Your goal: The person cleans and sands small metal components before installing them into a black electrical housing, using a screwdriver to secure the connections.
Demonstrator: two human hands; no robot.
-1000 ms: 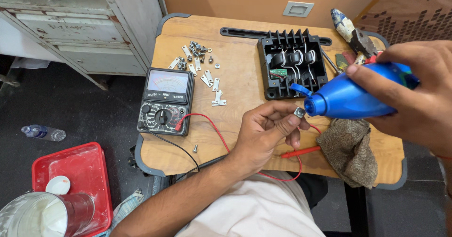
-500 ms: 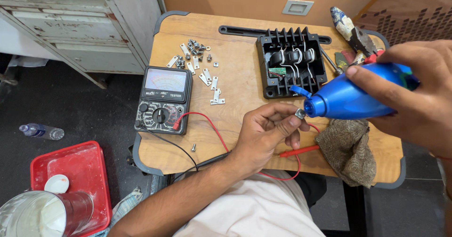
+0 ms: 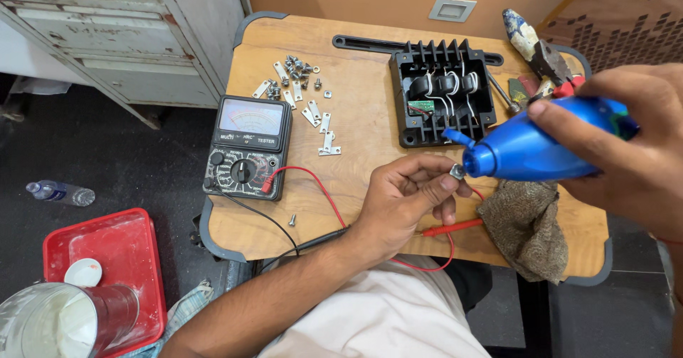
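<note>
Nut (image 3: 454,169) sat pinched in left hand (image 3: 402,201) fingertips near the table's front edge — right hand (image 3: 626,141) gripped blue bottle (image 3: 530,148), nozzle touching; a squeeze seemed next.

A small silvery metal nut (image 3: 455,170) is sitting pinched at fingertip level above the desk (image 3: 356,116), touching the nozzle of a glossy blue bottle (image 3: 541,144) that is lying nearly horizontal, pointing left.

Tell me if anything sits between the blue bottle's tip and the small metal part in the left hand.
Nothing visible does. The blue bottle, held in the right hand, has its tip right at the small metal part pinched by the left hand.
</note>
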